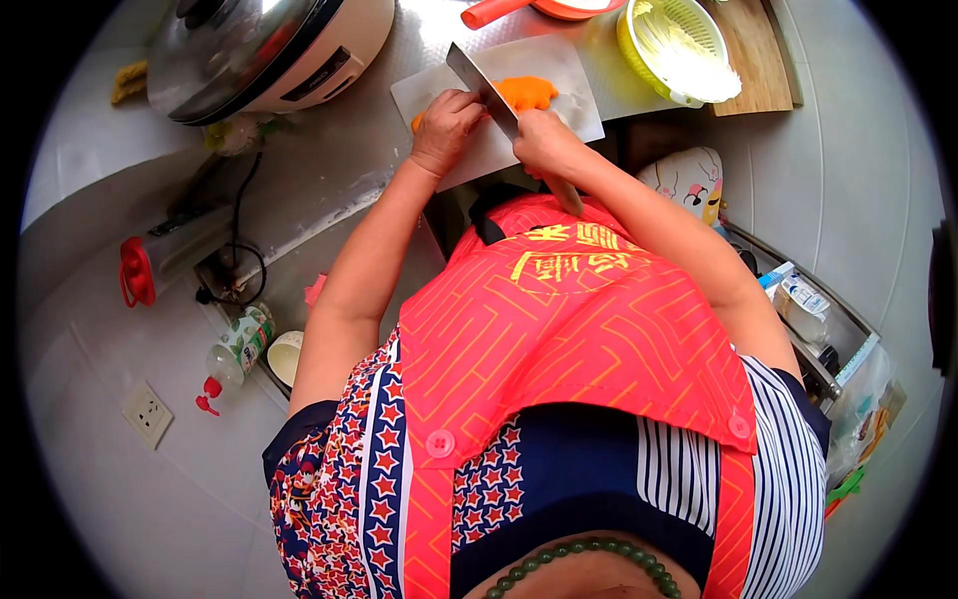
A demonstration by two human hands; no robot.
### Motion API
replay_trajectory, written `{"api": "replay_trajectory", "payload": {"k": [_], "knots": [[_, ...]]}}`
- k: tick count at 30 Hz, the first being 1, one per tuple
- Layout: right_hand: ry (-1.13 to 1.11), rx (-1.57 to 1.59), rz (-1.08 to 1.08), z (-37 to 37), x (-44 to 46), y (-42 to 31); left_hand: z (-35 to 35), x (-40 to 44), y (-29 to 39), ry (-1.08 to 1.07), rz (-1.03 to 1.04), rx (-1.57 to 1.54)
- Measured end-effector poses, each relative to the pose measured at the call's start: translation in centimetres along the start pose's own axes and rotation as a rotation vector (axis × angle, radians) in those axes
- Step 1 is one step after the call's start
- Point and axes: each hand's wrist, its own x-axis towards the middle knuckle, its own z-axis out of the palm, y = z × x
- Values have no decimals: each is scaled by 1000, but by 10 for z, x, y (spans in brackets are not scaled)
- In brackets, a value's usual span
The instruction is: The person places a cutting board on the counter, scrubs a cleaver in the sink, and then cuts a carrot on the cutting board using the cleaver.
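A white cutting board [576, 68] lies on the metal counter. Orange pieces [527, 94], perhaps carrot, lie on it to the right of the blade, and a bit of orange shows beside my left hand. My right hand [544, 143] is closed round the handle of a wide knife [481, 88], whose blade stands over the board and points up and left. On the blade's left side, my left hand [448, 128] has its fingers curled together close to the blade. What lies under those fingers is hidden.
A large cooker [329, 70] stands at the upper left. Top right are a yellow-green basket [639, 50] with pale shreds and a wooden board [750, 60]. A red-handled item [494, 10] lies at the top. A bottle [239, 344] is at the left.
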Motion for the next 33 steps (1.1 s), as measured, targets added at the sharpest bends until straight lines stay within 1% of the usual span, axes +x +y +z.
{"api": "replay_trajectory", "payload": {"k": [6,9,12,18,21,24,30,33], "knots": [[13,-168,-16,14,26,8,1,-1,-1,-23,5,5],[101,-217,-68,21,31,13,0,-1,0,0,16,7],[6,-155,18,15,30,10,2,-3,-1,-6,6,13],[90,-155,-48,16,24,11,1,-4,-1,-12,-17,44],[95,-56,-83,14,14,14,0,-3,0,-5,-15,36],[54,-53,-50,2,-4,6,2,-3,-1,-4,-19,37],[117,-118,-116,3,-11,17,1,-3,-1,-15,-22,44],[65,-17,-59,0,-16,14,3,-4,-2,1,-20,40]]}}
